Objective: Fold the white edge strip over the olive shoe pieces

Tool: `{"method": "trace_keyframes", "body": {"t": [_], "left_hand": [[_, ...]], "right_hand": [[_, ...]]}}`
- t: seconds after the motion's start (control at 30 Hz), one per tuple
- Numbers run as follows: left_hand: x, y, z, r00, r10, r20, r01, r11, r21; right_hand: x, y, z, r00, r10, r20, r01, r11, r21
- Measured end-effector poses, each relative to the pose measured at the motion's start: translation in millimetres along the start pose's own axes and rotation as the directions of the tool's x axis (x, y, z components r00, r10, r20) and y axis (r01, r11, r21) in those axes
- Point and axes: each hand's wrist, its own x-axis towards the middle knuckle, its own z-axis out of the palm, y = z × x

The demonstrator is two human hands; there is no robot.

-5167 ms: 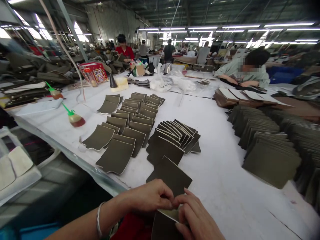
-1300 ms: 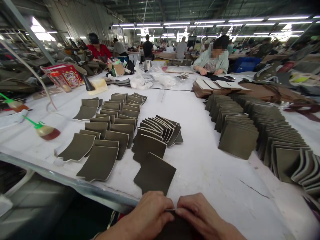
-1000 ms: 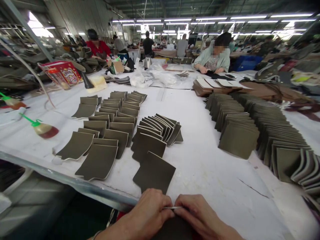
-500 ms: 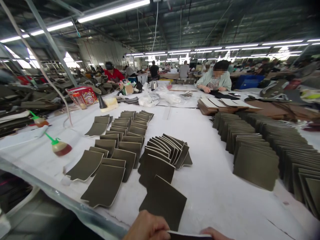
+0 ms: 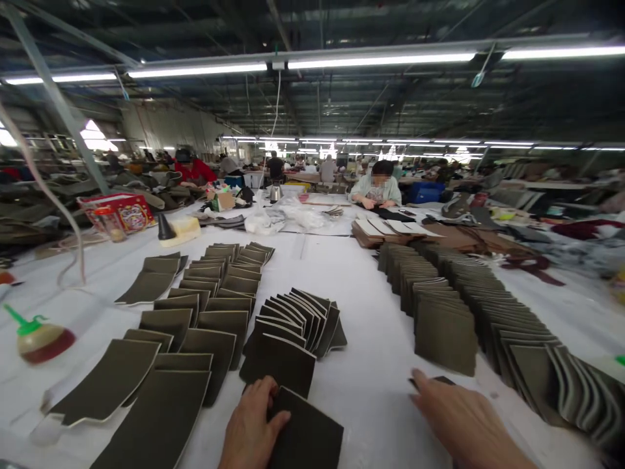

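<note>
On dark panel now: left hand

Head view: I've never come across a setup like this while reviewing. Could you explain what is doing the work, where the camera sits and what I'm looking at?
There is no machine here: a person works with two bare hands, and a camera worn on their head looks forward and down.

The left hand is on the left edge of a dark panel, its thumb on top. The right hand is at a dark piece, mostly hidden beneath it. How firmly either hand grips, I can't tell.

On the white table lie a fanned pile of similar panels, overlapping rows on both sides, and, at far left, a bottle with a green nozzle. Across the table, a co-worker handles dark material.
</note>
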Motion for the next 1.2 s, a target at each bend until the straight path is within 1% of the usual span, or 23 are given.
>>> {"method": "trace_keyframes", "body": {"t": [0.03, 0.07, 0.1, 0.17, 0.2, 0.27, 0.33, 0.37, 0.4, 0.47, 0.53, 0.6, 0.7, 0.77, 0.8, 0.83, 0.87, 0.9, 0.93, 0.97, 1.0, 1.07, 1.2], "left_hand": [[2, -2, 2.0, 1.0, -0.003, 0.031, 0.005, 0.998, -0.063], [3, -4, 4.1, 0.997, 0.012, 0.075, 0.001, 0.985, -0.171], [2, -8, 6.2, 0.991, 0.041, 0.126, 0.0, 0.951, -0.309], [-1, -16, 10.6, 0.966, 0.102, 0.239, 0.053, 0.822, -0.567], [-5, -21, 12.3, 0.95, 0.112, 0.291, 0.108, 0.757, -0.645], [-13, -26, 13.2, 0.923, 0.084, 0.376, 0.222, 0.682, -0.697], [-21, -25, 9.3, 0.903, 0.055, 0.426, 0.279, 0.68, -0.679], [-25, -22, 5.5, 0.902, 0.058, 0.428, 0.27, 0.696, -0.665], [-27, -18, 1.0, 0.906, 0.07, 0.418, 0.244, 0.721, -0.649], [-30, -7, -8.5, 0.917, 0.111, 0.384, 0.161, 0.776, -0.609], [-29, 4, -15.8, 0.915, 0.153, 0.373, 0.097, 0.815, -0.571], [-27, 11, -19.2, 0.891, 0.172, 0.419, 0.089, 0.84, -0.535], [-23, 14, -19.4, 0.825, 0.16, 0.542, 0.165, 0.848, -0.503], [-22, 13, -18.3, 0.78, 0.151, 0.608, 0.222, 0.841, -0.493], [-21, 12, -17.7, 0.765, 0.147, 0.627, 0.242, 0.837, -0.491], [-21, 11, -17.0, 0.756, 0.145, 0.639, 0.254, 0.834, -0.49], [-20, 10, -16.3, 0.752, 0.141, 0.644, 0.264, 0.83, -0.491], [-20, 10, -15.7, 0.751, 0.137, 0.646, 0.274, 0.825, -0.494], [-21, 10, -15.1, 0.752, 0.132, 0.646, 0.283, 0.82, -0.497], [-21, 10, -14.6, 0.753, 0.126, 0.646, 0.294, 0.814, -0.501], [-22, 10, -14.2, 0.753, 0.12, 0.647, 0.305, 0.808, -0.504], [-22, 11, -14.2, 0.748, 0.112, 0.654, 0.326, 0.797, -0.509], [-23, 10, -15.1, 0.734, 0.116, 0.67, 0.348, 0.782, -0.517]], "right_hand": [[5, -12, 8, 1.0, -0.004, 0.011, 0.004, 1.0, -0.001], [8, -24, 16, 0.999, -0.018, 0.041, 0.016, 0.999, 0.035], [8, -36, 24, 0.996, -0.038, 0.086, 0.028, 0.993, 0.117], [5, -59, 38, 0.976, -0.091, 0.198, 0.015, 0.934, 0.356], [1, -68, 45, 0.96, -0.111, 0.257, -0.031, 0.872, 0.489], [-7, -79, 56, 0.923, -0.144, 0.358, -0.159, 0.702, 0.694], [-13, -84, 65, 0.894, -0.182, 0.41, -0.257, 0.542, 0.8], [-16, -84, 68, 0.882, -0.207, 0.424, -0.284, 0.484, 0.828], [-19, -84, 70, 0.871, -0.233, 0.433, -0.299, 0.448, 0.843], [-25, -84, 72, 0.849, -0.281, 0.447, -0.309, 0.422, 0.852], [-30, -86, 70, 0.826, -0.316, 0.466, -0.321, 0.417, 0.85], [-34, -88, 68, 0.807, -0.335, 0.486, -0.333, 0.421, 0.844], [-38, -88, 67, 0.789, -0.353, 0.502, -0.318, 0.464, 0.827], [-39, -86, 68, 0.78, -0.365, 0.508, -0.283, 0.517, 0.808], [-40, -84, 68, 0.786, -0.368, 0.497, -0.242, 0.556, 0.795], [-41, -83, 67, 0.806, -0.366, 0.465, -0.174, 0.605, 0.777], [-42, -83, 67, 0.84, -0.367, 0.4, -0.068, 0.66, 0.749], [-43, -84, 66, 0.872, -0.385, 0.302, 0.072, 0.711, 0.7], [-45, -87, 64, 0.887, -0.421, 0.189, 0.22, 0.746, 0.629], [-46, -91, 63, 0.88, -0.468, 0.088, 0.35, 0.761, 0.547], [-47, -95, 61, 0.856, -0.517, 0.017, 0.449, 0.759, 0.473], [-47, -107, 59, 0.809, -0.586, -0.035, 0.554, 0.743, 0.375], [-46, -124, 63, 0.801, -0.589, -0.105, 0.584, 0.732, 0.35]]}}
